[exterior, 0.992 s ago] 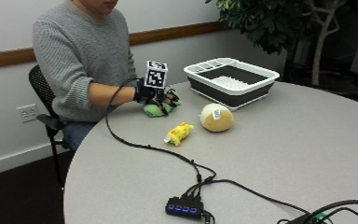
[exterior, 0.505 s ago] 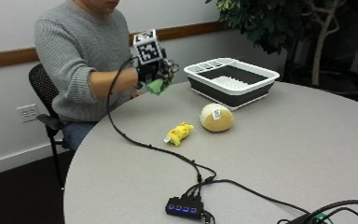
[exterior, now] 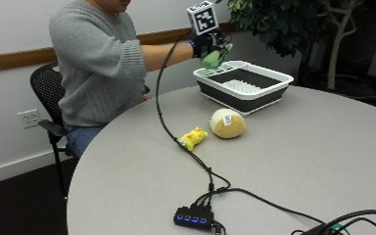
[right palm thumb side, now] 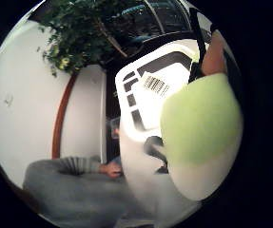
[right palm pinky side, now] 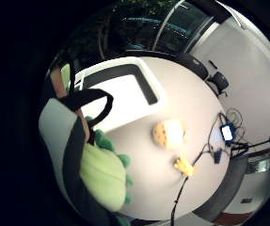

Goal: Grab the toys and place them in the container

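Observation:
My gloved right hand (exterior: 205, 47) grips a green plush toy (exterior: 213, 58) in the air, just above the near left corner of the container (exterior: 243, 88), a white-rimmed dark basket. The green toy (right palm pinky side: 104, 176) fills much of both palm views (right palm thumb side: 200, 123), with the container's white rim (right palm pinky side: 125, 94) beneath it (right palm thumb side: 145, 90). Two toys lie on the grey table: a small yellow plush (exterior: 193, 138) and a round tan plush (exterior: 227, 123) with a white tag, side by side in front of the container. They also show in the little finger side view: the tan plush (right palm pinky side: 169, 133) and the yellow plush (right palm pinky side: 184, 165).
A black cable (exterior: 175, 132) runs from the glove across the table, past the yellow plush, to a hub with blue lights (exterior: 194, 217). A potted plant (exterior: 286, 24) stands behind the container. The person's bare left hand (right palm thumb side: 111, 168) rests at the table's edge.
My hand has lifted the green toy off the table and carried it up and right, from beside the person's chest to above the container's near corner.

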